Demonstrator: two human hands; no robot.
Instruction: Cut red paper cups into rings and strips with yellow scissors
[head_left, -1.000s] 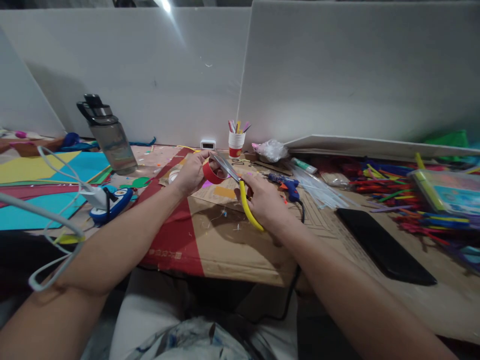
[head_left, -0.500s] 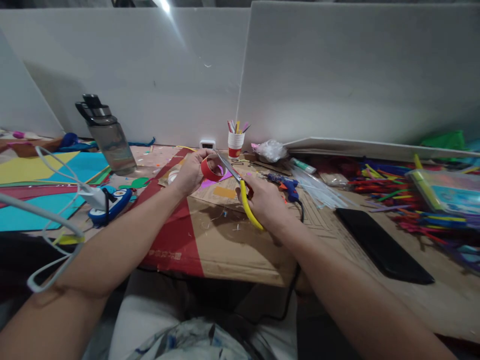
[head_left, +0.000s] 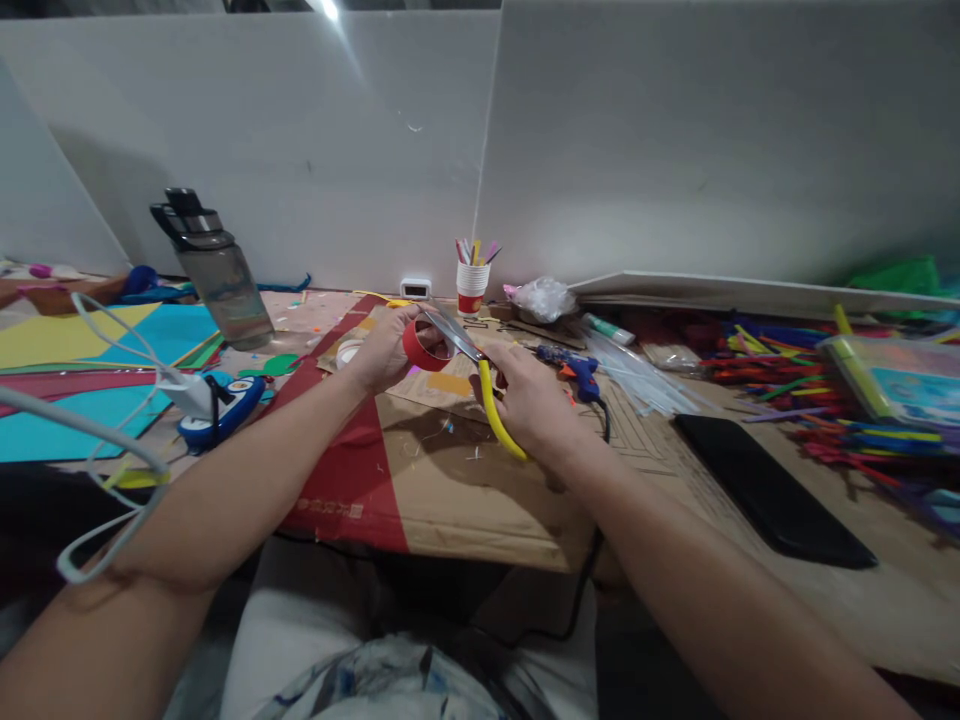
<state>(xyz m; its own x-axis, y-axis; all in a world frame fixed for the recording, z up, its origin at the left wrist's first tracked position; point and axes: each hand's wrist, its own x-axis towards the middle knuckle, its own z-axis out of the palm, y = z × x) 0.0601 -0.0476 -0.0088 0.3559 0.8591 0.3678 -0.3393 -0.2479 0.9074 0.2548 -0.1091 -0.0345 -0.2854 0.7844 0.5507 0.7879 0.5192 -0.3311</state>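
Note:
My left hand [head_left: 386, 350] pinches a red ring [head_left: 424, 347] that looks like a cut band of paper cup, its opening facing right. My right hand [head_left: 529, 392] grips scissors [head_left: 495, 412] with yellow handles. Their metal blades point up and left, with the tips at the ring's upper rim near my left fingers. I cannot tell whether the blades are cutting into it. Below both hands lies a sheet of cardboard [head_left: 465, 500] with a red band, with an orange piece of paper [head_left: 450, 384] and small scraps on it.
A blue glue gun [head_left: 577, 375] and clear glue sticks [head_left: 626, 370] lie right of my hands, near a black phone [head_left: 772, 490]. Paper cups [head_left: 471, 285] holding pens stand behind. On the left are a water bottle [head_left: 225, 275], coloured sheets [head_left: 71, 420] and a white cable [head_left: 97, 425].
The red ring has turned slightly in my left hand, and the scissor blades have shifted a little against its rim. Less of the purple paper behind the ring shows now.

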